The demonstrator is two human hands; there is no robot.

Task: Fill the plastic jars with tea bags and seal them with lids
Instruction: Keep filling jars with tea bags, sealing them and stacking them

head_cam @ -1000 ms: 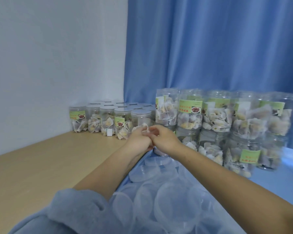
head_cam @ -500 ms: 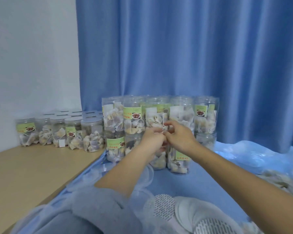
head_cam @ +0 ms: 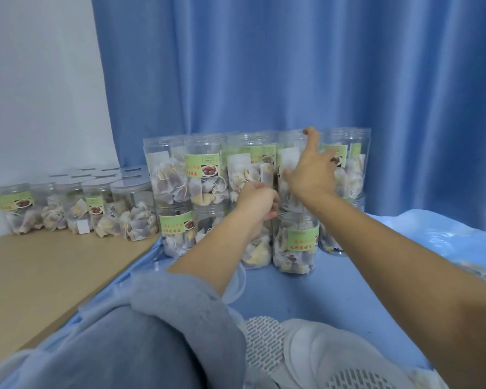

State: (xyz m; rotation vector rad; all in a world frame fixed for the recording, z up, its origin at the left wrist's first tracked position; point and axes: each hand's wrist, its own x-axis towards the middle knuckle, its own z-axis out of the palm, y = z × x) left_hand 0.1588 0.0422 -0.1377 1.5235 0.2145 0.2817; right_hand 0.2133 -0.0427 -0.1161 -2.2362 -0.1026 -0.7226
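Head view recorded both my arms extended toward a two-tier stack of clear plastic jars standing on a blue sheet against a blue curtain. My left hand was at the junction of the tiers, fingers curled against the side of a jar; whether it truly grasped the jar or a tea bag could not be established, since the fingertips faced away from the camera. My right hand was raised in front of the upper-tier jar, released, fingers spread and straight, index finger reaching to the rim at the top. That upper tier appeared uncapped. Jars in both tiers contained tea bags and carried green labels. A second group, shorter capped jars with flat lids, stood to the left on a wooden tabletop near the white wall, also holding tea bags. Loose white round seal liners lay piled on the sheet at the lower edge, just beside my grey sleeve, which was pushed up the left forearm.
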